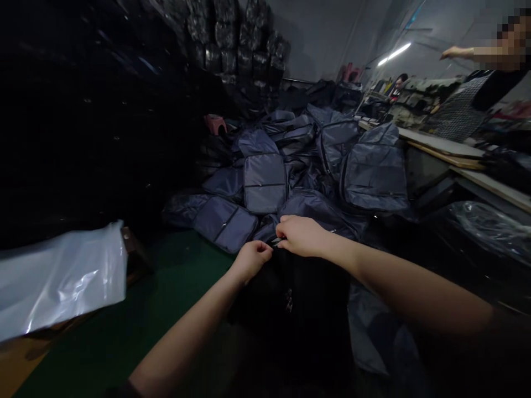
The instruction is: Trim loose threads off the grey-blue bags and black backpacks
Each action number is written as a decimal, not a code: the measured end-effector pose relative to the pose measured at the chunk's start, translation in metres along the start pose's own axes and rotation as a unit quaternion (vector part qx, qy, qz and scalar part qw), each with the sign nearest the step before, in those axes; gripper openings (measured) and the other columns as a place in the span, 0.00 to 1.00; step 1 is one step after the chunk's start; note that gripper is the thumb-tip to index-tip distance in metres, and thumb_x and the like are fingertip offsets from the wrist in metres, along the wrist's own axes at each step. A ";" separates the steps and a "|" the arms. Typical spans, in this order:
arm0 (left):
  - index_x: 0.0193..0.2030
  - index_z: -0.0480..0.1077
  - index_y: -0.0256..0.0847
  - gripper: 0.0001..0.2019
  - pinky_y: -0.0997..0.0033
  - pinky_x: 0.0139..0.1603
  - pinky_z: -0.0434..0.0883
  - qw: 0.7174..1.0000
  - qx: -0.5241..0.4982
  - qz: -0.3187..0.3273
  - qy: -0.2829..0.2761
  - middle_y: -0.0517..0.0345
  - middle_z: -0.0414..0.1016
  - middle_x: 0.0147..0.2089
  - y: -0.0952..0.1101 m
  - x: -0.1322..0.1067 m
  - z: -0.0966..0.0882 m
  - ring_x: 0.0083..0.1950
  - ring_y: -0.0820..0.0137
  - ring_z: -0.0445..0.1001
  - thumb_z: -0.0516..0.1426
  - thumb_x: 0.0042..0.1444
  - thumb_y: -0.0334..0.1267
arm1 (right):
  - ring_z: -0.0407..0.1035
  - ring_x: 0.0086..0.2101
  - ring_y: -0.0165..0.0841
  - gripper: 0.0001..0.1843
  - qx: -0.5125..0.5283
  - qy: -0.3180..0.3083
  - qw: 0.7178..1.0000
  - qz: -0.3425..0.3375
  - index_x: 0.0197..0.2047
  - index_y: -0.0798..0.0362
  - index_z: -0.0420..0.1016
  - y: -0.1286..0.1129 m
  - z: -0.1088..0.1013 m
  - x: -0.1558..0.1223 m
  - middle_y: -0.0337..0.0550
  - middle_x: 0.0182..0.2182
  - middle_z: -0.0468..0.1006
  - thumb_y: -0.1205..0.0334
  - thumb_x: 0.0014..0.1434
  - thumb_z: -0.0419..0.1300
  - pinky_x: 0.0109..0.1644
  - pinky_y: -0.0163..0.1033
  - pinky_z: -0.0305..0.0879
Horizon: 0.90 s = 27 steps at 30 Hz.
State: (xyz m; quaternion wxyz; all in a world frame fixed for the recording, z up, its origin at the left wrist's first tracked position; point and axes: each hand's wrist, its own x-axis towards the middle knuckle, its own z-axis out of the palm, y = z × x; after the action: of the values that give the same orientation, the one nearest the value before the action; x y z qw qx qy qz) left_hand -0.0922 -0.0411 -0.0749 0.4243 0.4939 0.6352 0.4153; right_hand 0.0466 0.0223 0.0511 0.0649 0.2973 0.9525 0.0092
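Note:
My right hand (302, 236) is closed around small thread snips (276, 241), with their metal blades pointing left. Just left of the blades, my left hand (254, 258) is pinched, thumb against forefinger; what lies between the fingertips is too small to make out. Both hands are at the top edge of a black bag (315, 298), which is very dark. Metal zipper pulls (289, 299) hang on its front. Beyond the hands, a navy bag (265, 182) with a zipped front pocket lies on a heap of similar bags.
Plastic sheeting (70, 276) lies over a brown box at the left, above green floor (178, 276). Wrapped black bundles (236, 44) are stacked at the back. A red stool (215, 125) stands behind the heap. Worktables (443, 145) run along the right, with people near them.

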 end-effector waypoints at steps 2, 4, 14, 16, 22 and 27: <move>0.31 0.72 0.36 0.09 0.76 0.25 0.62 1.000 -0.004 0.008 0.019 0.59 0.72 0.26 -0.007 0.002 0.005 0.25 0.73 0.67 0.55 0.47 0.39 | 0.71 0.39 0.39 0.10 -0.031 -0.030 0.999 -0.004 0.37 0.53 0.76 -0.005 -0.005 0.006 0.48 0.39 0.75 0.57 0.53 0.61 0.35 0.36 0.64; 0.31 0.71 0.37 0.09 0.75 0.25 0.62 0.999 -0.004 0.020 0.035 0.59 0.72 0.26 -0.012 0.003 0.008 0.26 0.72 0.67 0.54 0.48 0.39 | 0.72 0.39 0.41 0.11 -0.047 -0.054 0.997 -0.003 0.37 0.54 0.76 -0.010 -0.009 0.011 0.50 0.40 0.76 0.57 0.52 0.62 0.35 0.37 0.65; 0.33 0.70 0.38 0.07 0.73 0.31 0.64 0.994 0.021 0.077 0.080 0.57 0.73 0.29 -0.009 -0.003 0.010 0.31 0.70 0.69 0.53 0.51 0.37 | 0.74 0.38 0.44 0.14 -0.072 -0.144 0.987 0.020 0.36 0.57 0.79 -0.028 -0.017 0.039 0.55 0.37 0.79 0.63 0.43 0.68 0.37 0.39 0.69; 0.32 0.69 0.38 0.07 0.73 0.30 0.64 0.993 0.024 0.079 0.081 0.58 0.72 0.28 -0.009 -0.003 0.010 0.30 0.70 0.69 0.53 0.51 0.37 | 0.74 0.39 0.43 0.16 -0.074 -0.152 0.985 0.021 0.36 0.56 0.79 -0.030 -0.017 0.045 0.54 0.38 0.79 0.63 0.40 0.69 0.39 0.39 0.69; 0.33 0.69 0.38 0.07 0.73 0.29 0.64 0.993 0.027 0.078 0.081 0.58 0.71 0.27 -0.009 -0.003 0.010 0.29 0.71 0.68 0.53 0.52 0.38 | 0.73 0.39 0.48 0.18 -0.073 -0.174 0.982 0.010 0.37 0.58 0.79 -0.026 -0.021 0.049 0.57 0.40 0.78 0.61 0.41 0.69 0.38 0.45 0.70; 0.33 0.69 0.38 0.08 0.73 0.29 0.64 0.993 0.028 0.081 0.077 0.58 0.72 0.28 -0.011 -0.002 0.011 0.29 0.70 0.69 0.53 0.52 0.39 | 0.73 0.40 0.48 0.17 -0.071 -0.192 0.979 -0.002 0.37 0.57 0.79 -0.026 -0.022 0.048 0.56 0.40 0.78 0.59 0.43 0.69 0.38 0.45 0.70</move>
State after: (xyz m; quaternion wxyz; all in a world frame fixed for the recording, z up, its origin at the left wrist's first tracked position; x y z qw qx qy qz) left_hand -0.0840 -0.0434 -0.0882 0.3250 0.5219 0.6357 0.4668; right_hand -0.0099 0.0291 0.0655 0.2673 0.2866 0.9198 0.0194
